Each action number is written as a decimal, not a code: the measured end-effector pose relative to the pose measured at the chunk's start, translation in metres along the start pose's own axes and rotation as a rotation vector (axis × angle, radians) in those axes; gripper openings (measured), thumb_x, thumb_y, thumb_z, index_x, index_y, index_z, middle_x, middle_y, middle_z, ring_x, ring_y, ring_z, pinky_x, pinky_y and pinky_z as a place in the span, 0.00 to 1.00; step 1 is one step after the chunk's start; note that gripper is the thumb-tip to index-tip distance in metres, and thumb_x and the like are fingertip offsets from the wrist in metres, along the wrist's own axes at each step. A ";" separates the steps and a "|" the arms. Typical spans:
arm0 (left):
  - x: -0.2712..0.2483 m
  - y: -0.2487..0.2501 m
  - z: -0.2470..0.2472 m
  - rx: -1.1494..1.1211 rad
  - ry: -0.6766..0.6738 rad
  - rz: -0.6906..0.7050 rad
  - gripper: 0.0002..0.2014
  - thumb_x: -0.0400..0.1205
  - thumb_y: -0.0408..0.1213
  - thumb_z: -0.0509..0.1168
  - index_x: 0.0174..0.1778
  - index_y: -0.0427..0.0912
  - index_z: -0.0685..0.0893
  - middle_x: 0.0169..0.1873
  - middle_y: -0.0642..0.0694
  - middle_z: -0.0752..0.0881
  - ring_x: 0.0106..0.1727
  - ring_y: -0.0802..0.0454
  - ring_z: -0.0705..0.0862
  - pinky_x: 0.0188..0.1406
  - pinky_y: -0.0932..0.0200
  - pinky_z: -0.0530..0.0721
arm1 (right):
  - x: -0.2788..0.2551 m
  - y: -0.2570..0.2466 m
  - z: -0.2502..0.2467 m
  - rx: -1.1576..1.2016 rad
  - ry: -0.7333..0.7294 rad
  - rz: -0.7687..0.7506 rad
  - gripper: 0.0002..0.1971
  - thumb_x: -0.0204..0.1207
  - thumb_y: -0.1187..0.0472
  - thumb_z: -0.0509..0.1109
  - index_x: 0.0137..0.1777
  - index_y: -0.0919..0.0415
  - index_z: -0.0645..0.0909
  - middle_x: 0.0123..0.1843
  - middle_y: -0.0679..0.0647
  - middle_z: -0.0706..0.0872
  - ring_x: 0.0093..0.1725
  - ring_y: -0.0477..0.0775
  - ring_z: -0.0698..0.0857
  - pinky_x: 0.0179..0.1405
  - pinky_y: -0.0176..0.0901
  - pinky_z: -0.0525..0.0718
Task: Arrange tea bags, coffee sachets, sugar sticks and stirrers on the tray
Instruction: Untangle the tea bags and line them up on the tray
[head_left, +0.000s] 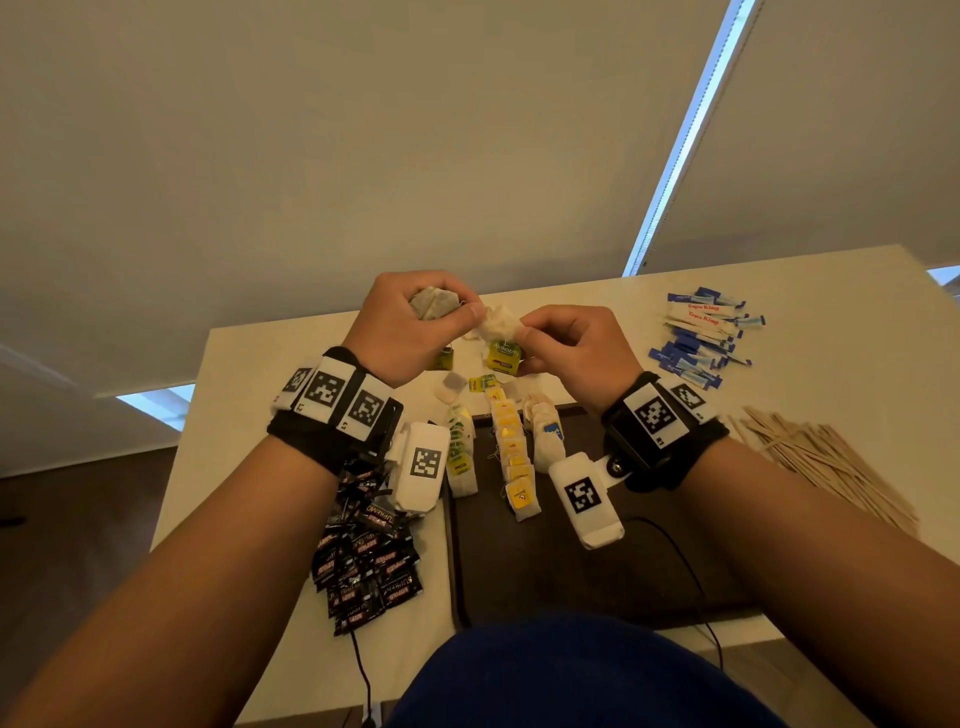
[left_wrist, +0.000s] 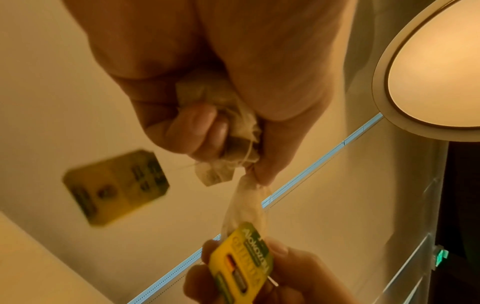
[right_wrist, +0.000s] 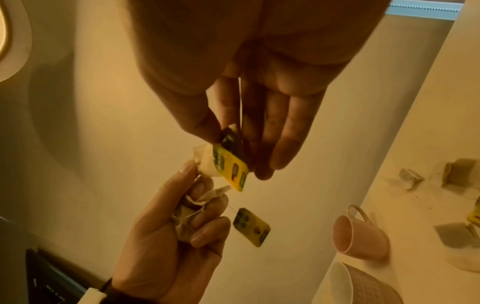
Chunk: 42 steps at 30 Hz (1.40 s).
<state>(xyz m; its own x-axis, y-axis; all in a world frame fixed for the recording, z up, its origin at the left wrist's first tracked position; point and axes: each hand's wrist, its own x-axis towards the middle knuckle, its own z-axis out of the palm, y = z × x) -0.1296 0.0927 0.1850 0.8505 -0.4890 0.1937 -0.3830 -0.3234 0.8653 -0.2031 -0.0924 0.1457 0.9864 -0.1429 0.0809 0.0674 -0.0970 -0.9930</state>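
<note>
Both hands are raised over the far end of the dark tray (head_left: 571, 571). My left hand (head_left: 457, 312) grips a crumpled bunch of tea bags (head_left: 434, 304) in its fist, and its thumb and forefinger pinch the top of one white tea bag (left_wrist: 246, 205). My right hand (head_left: 530, 338) pinches that bag's yellow-green tag (head_left: 503, 353) (right_wrist: 231, 166) between thumb and fingers. A second tag (right_wrist: 250, 226) dangles on its string below the left hand (right_wrist: 182, 216). Rows of tea bags (head_left: 514, 452) lie on the tray.
Black coffee sachets (head_left: 363, 561) are piled left of the tray. Sugar sticks (head_left: 701, 338) lie at the far right, wooden stirrers (head_left: 821, 457) nearer on the right. A pink mug (right_wrist: 361, 234), a white cup (right_wrist: 358, 288) and loose tea bags (right_wrist: 410, 179) are on the table.
</note>
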 end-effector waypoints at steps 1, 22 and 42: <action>0.000 0.000 0.000 -0.006 0.002 0.000 0.03 0.79 0.34 0.75 0.40 0.45 0.90 0.32 0.56 0.88 0.33 0.62 0.84 0.34 0.67 0.80 | 0.001 -0.001 0.001 0.009 -0.009 0.007 0.05 0.79 0.69 0.71 0.49 0.70 0.87 0.44 0.68 0.90 0.43 0.67 0.90 0.44 0.61 0.91; 0.008 -0.002 -0.003 0.024 0.072 -0.071 0.03 0.79 0.36 0.73 0.40 0.45 0.89 0.29 0.58 0.86 0.29 0.63 0.81 0.29 0.70 0.78 | -0.004 0.001 -0.001 -0.078 -0.126 0.184 0.07 0.78 0.64 0.73 0.51 0.69 0.86 0.38 0.58 0.92 0.35 0.52 0.90 0.34 0.43 0.85; 0.009 0.002 -0.004 0.073 -0.116 -0.140 0.07 0.81 0.34 0.72 0.38 0.47 0.88 0.22 0.63 0.83 0.23 0.66 0.78 0.23 0.74 0.73 | 0.009 -0.019 -0.012 -0.162 0.053 -0.026 0.08 0.81 0.70 0.68 0.55 0.63 0.86 0.43 0.60 0.90 0.36 0.47 0.88 0.36 0.37 0.87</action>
<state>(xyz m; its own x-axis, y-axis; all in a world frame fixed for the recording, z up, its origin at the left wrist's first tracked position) -0.1217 0.0907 0.1900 0.8515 -0.5241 0.0154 -0.2924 -0.4503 0.8436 -0.1976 -0.1034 0.1660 0.9750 -0.1897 0.1155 0.0639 -0.2586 -0.9639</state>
